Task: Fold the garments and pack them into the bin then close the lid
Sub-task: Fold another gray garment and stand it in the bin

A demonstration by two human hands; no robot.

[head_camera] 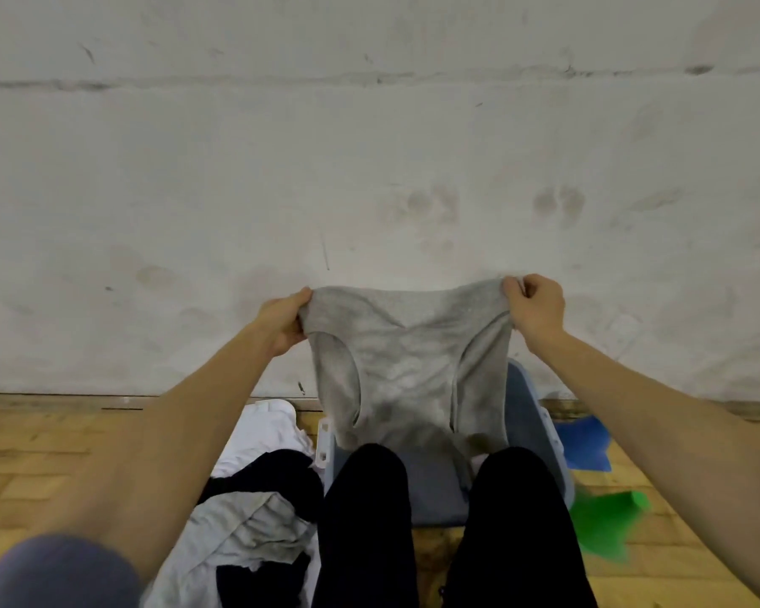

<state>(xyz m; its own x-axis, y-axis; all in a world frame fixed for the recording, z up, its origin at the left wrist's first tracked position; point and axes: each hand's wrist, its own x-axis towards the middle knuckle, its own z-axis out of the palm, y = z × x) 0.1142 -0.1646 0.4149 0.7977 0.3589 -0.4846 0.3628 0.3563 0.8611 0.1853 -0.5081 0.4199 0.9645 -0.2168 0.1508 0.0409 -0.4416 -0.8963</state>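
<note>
— Two hands up, both busy?
— Both. The left hand [281,320] pinches one shoulder corner of the grey tank top [406,366], fingers curled round the cloth; the right hand [534,307] grips the other corner the same way. The top hangs stretched between them, in front of the wall [369,147].
— Where does it hang, measured from the bin?
— Straight above the bin [532,414], its lower hem dropping toward the bin's open mouth. I cannot tell whether the hem touches anything inside.
— Room to move?
— Open air above the bin up to the hands. The wall stands close behind the bin. The person's black-trousered knees [365,498] sit on the near side of the bin and cover its front rim.
— And beside it?
— Left of the bin, a heap of clothes [255,511] on the wooden floor [40,454]: white, black and pale grey pieces, lying right against the bin's left wall. Right of the bin, blue tape [586,441] and, nearer, green tape [606,524] on the floor.
</note>
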